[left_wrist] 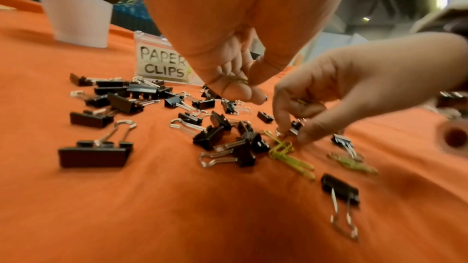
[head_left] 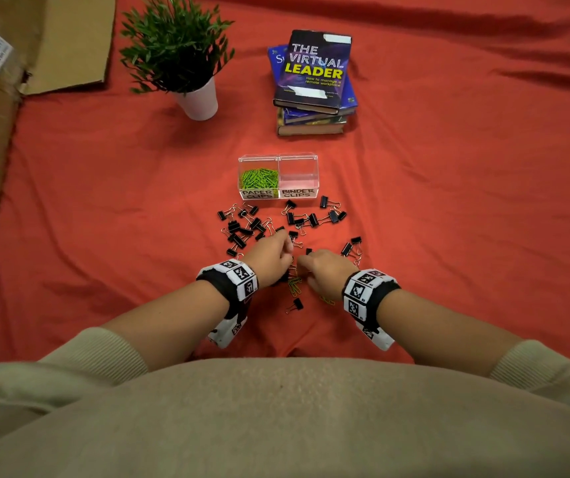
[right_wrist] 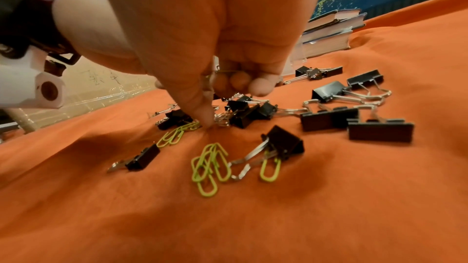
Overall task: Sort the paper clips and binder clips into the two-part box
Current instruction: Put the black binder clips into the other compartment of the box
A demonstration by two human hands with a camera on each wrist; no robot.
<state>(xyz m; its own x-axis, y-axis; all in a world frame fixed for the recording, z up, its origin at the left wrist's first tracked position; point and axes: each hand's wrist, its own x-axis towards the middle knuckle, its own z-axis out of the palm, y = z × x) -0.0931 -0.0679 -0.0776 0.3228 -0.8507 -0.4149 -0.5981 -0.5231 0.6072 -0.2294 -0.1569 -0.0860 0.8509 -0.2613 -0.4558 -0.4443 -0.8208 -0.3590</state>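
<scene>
Green paper clips point(head_left: 260, 178) in box point(head_left: 277, 157); other half seemingly bare.

Your head view is evenly lit and sharp, edges bowed. Both wrist views are warm-tinted, motion-blurred, softly shadowed underneath.

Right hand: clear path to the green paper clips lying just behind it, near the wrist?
Probably yes. The paper clips lie loose on the cloth just below the right hand; only one binder clip overlaps a single clip.
</scene>
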